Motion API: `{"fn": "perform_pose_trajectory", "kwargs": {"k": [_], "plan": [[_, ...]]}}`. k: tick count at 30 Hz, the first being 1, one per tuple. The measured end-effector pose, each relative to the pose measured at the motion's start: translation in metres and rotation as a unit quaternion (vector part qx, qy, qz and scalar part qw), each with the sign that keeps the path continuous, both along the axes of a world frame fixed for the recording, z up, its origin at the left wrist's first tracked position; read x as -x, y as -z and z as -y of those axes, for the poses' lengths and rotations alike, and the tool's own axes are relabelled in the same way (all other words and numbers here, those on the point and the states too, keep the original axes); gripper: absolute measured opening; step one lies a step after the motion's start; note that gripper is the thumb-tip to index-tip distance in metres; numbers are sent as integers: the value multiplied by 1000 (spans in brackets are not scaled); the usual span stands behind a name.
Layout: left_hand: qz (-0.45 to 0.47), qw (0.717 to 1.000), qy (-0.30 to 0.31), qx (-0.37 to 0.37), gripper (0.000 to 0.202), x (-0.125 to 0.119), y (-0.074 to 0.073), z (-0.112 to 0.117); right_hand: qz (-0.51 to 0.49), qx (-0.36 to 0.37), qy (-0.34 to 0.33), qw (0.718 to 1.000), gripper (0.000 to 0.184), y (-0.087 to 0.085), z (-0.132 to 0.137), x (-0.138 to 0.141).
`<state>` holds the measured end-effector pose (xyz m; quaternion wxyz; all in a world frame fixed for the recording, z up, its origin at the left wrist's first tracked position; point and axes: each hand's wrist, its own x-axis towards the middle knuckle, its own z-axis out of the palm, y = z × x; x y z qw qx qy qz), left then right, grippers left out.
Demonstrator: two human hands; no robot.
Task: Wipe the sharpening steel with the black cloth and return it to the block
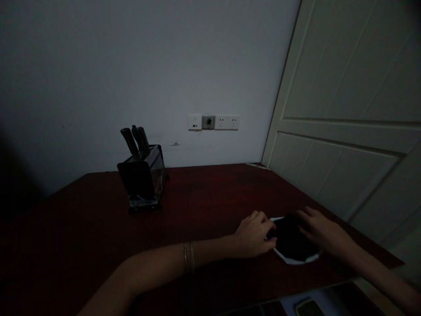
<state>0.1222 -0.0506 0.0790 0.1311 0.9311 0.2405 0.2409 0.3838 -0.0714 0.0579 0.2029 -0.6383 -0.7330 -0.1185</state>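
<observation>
On the dark red table lies a black, roughly round thing with a pale, uneven rim; the dim light hides what kind it is. My left hand pinches its left edge between thumb and curled fingers. From the other side, my right hand bends its fingers over the upper right part, and their tips are lost in the black. Slight blur softens the right hand. Two thin bracelets circle my left wrist.
A knife block with several black-handled knives stands on the table at the left. Sockets sit on the wall behind. A white panelled door borders the right side. A printed sheet or box lies at the front edge.
</observation>
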Motion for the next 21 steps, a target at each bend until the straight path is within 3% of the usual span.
{"fn": "perform_pose_trajectory", "kwargs": {"k": [5, 11, 14, 17, 21], "plan": [[-53, 980, 163, -104, 44, -9, 9, 8, -29, 75, -105, 991, 36, 6, 10, 15], [-119, 967, 199, -103, 58, -11, 11, 17, -56, 94, -112, 988, 44, 29, 20, -2], [-120, 965, 213, -91, 56, -10, 8, 15, -67, 78, -114, 988, 43, 31, 22, -8], [-84, 972, 199, -92, 52, -3, 0, 12, -109, 14, -123, 986, 38, 21, 16, -3], [-21, 984, 140, -104, 45, 19, -26, 5, -208, -80, -118, 968, 32, -12, -4, 27]]}}
